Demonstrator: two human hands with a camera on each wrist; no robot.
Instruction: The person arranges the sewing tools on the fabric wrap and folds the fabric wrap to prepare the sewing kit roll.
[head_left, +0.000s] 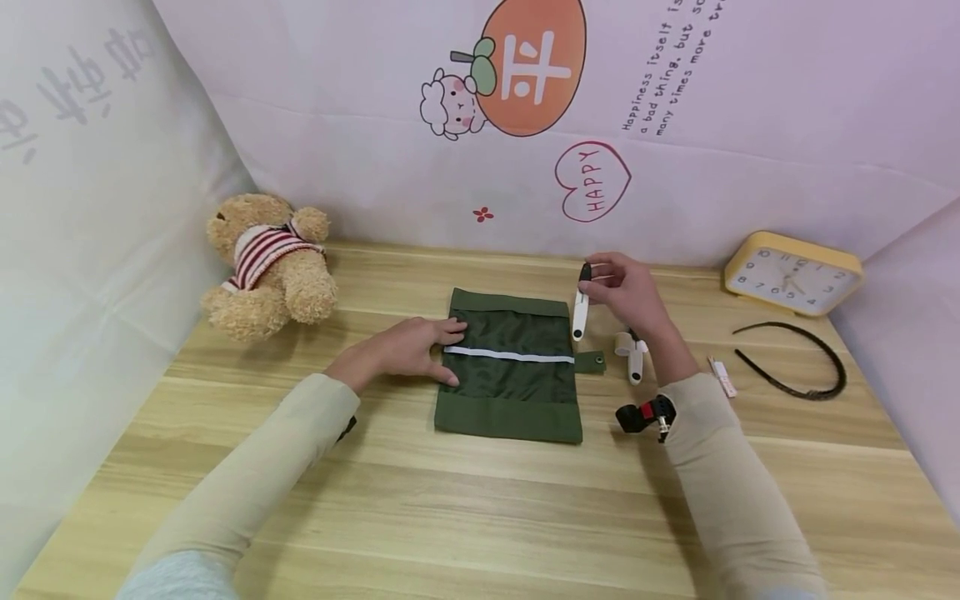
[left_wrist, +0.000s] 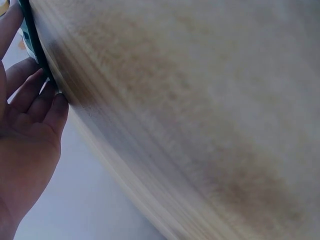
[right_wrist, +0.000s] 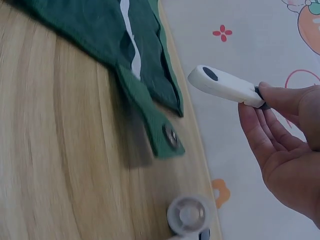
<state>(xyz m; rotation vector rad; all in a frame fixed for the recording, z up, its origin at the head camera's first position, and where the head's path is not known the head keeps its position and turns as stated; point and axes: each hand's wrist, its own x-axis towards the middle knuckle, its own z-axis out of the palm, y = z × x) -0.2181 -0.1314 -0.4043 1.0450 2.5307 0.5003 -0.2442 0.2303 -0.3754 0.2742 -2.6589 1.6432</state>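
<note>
A dark green fabric roll-up pouch (head_left: 510,379) lies spread flat, with a white elastic band (head_left: 517,356) across its middle and a snap tab (right_wrist: 161,131) at its right side. My left hand (head_left: 408,346) rests at the pouch's left edge, thumb and fingers apart and touching the cloth. Between thumb and fingertips, my right hand (head_left: 626,287) pinches the black end of a slim white handle-like tool (right_wrist: 225,86), held above the pouch's upper right edge. What kind of tool it is cannot be told. A similar white tool (head_left: 636,365) lies below the right hand.
Beside the second white tool is a small round roll (right_wrist: 190,215), perhaps tape. Farther right lie a small white and pink item (head_left: 722,377), a dark headband (head_left: 842,375) and a yellow clock (head_left: 795,273). A teddy bear (head_left: 281,279) sits at the back left.
</note>
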